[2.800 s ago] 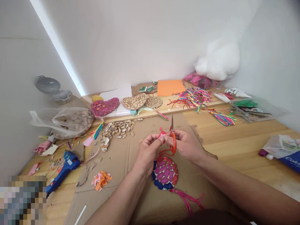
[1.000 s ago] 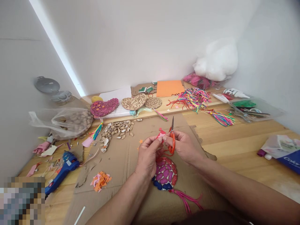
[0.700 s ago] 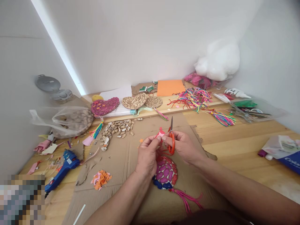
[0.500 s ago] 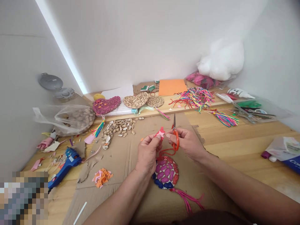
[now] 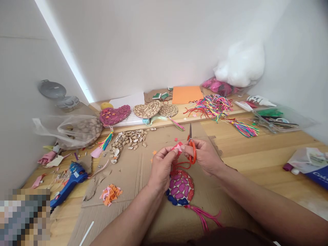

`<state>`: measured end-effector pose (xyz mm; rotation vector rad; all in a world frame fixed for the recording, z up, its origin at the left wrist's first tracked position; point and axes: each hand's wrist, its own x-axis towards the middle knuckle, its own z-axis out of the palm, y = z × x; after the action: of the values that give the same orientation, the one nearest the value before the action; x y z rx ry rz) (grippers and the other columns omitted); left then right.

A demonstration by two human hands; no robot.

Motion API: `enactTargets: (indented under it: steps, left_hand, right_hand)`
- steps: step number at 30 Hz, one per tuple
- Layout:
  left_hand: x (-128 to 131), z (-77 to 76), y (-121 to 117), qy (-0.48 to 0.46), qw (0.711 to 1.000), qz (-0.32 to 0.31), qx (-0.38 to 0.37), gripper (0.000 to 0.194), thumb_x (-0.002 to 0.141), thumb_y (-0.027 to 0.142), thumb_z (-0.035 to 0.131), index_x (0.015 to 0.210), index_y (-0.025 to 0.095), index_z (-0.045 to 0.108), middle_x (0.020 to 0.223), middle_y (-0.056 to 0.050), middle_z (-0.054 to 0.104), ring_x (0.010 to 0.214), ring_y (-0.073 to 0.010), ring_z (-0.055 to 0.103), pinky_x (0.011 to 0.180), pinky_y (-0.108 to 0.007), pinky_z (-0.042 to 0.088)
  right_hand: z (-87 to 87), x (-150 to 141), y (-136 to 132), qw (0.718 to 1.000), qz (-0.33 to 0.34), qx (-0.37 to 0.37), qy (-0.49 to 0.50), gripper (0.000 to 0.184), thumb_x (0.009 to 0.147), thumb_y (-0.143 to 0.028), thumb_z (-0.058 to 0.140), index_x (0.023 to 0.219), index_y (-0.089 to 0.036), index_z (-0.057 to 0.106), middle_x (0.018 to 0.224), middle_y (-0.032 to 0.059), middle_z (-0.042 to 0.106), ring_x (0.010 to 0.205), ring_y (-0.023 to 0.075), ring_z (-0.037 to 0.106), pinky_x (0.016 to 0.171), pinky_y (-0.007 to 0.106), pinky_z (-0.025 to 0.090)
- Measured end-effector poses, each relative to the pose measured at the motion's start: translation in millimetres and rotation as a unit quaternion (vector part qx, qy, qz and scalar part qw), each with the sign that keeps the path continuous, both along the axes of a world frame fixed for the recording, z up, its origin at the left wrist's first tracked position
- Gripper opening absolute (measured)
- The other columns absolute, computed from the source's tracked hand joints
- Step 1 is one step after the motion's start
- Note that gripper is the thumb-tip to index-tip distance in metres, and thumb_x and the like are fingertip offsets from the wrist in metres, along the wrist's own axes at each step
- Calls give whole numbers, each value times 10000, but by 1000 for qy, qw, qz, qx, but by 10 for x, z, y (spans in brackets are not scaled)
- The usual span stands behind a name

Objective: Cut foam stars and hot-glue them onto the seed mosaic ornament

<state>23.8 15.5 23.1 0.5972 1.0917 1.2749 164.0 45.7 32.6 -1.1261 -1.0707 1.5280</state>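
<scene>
The worktop has cardboard toward its near edge. A round craft lies toward the cardboard's near edge. Close by, the right hand grips scissors; the left hand pinches red paper with a pink star.

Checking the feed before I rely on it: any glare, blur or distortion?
All in the head view: scissors and paper evenly lit and fairly sharp; upper left, a bright strip of glare; at right, the white bag pale, with little detail, and the pouch seemingly stretched; lower left, a mosaic patch hiding the corner.
</scene>
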Motion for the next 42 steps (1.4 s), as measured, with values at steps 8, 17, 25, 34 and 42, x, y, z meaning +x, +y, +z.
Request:
enactTargets:
  steps: [8,17,25,34,42]
  left_hand:
    - [-15,-20,-14,-37,999,-9,-3,215,687,313,776,813,163,689,742,-17,646,691,-120,572,628,-223,467]
    - [25,-19,-6,-17,1000,5,-6,269,644,339,839,754,155,676,693,7,634,602,-86,530,593,-209,424]
    - [11,39,-7,-17,1000,11,-3,259,648,323,832,748,145,673,710,2,621,619,-79,517,613,-205,432]
    - [-165,232,-17,3,1000,-1,3,253,633,324,846,732,133,712,742,-35,667,694,-114,590,718,-254,490]
    - [-203,143,-106,-16,999,-20,-41,276,619,330,858,752,133,720,782,-65,710,719,-134,642,726,-259,513]
  right_hand:
    - [-35,0,2,1000,-22,1,2,294,614,-349,854,705,-151,657,665,-18,584,595,97,442,564,243,360]
    - [9,-72,-73,1000,-15,-10,23,343,591,-410,869,686,-174,638,680,1,628,664,141,527,650,280,437]
    - [22,-35,-54,999,17,9,32,317,653,-403,848,732,-169,650,634,-41,551,604,102,460,594,250,380]
    - [189,366,-58,960,222,-25,-172,410,739,-559,733,683,-172,610,505,-20,541,471,101,411,476,247,300]
    - [27,424,-213,920,321,24,-223,403,814,-477,689,634,-198,461,559,-51,423,528,97,332,501,250,243]
